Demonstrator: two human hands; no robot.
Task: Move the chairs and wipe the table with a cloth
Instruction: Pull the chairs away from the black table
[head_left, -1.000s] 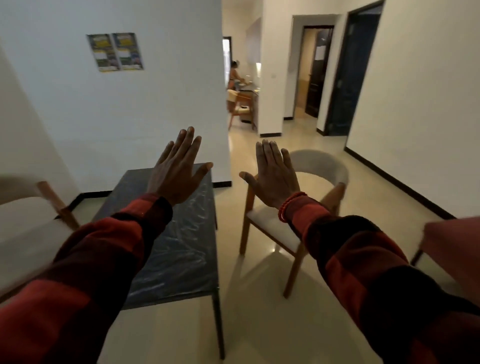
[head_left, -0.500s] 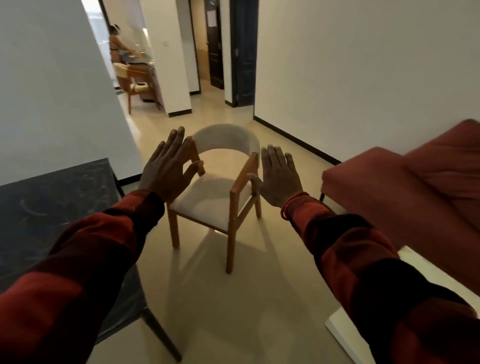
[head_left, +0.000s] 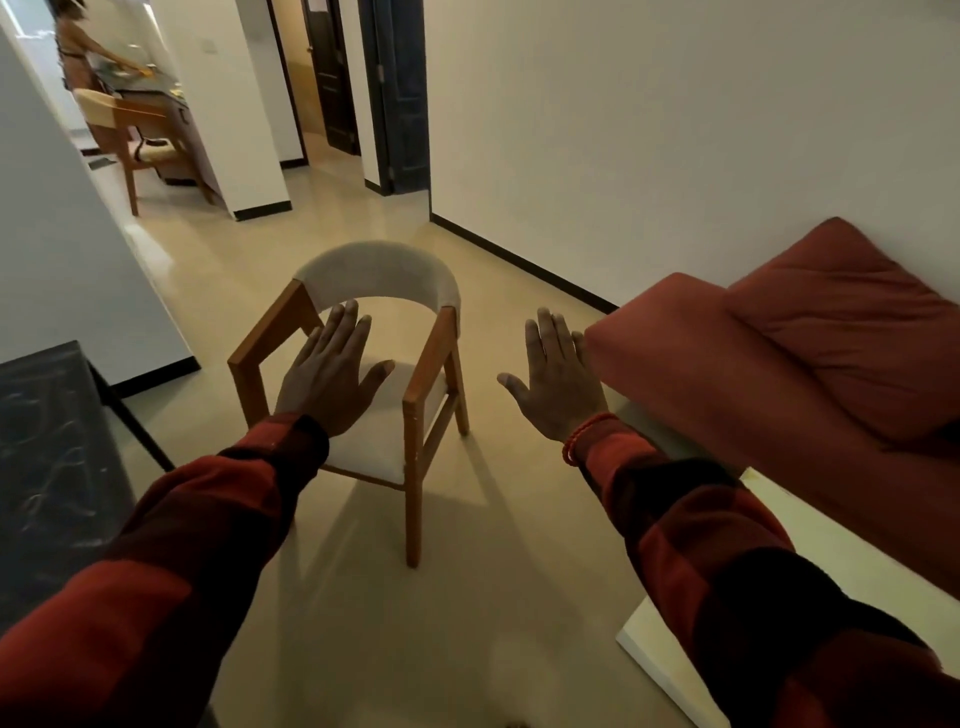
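Observation:
A wooden armchair (head_left: 382, 270) with a pale curved back and pale seat stands on the floor straight ahead. My left hand (head_left: 327, 374) is stretched out flat in front of its seat, fingers apart, holding nothing. My right hand (head_left: 556, 379) is also flat and spread, to the right of the chair, in the gap between it and the sofa. Neither hand touches the chair. The dark marbled table (head_left: 47, 467) shows only as a corner at the left edge. No cloth is in view.
A rust-red sofa (head_left: 769, 364) with a cushion fills the right side on a white base (head_left: 675, 660). Behind the chair a hallway leads to dark doors (head_left: 400, 93). Far left at the back, another wooden chair (head_left: 140, 135) stands beside a person at a counter.
The view has swung right and down, from the table to the armchair and sofa. Both hands stay raised and spread; the chair now sits closer and more central.

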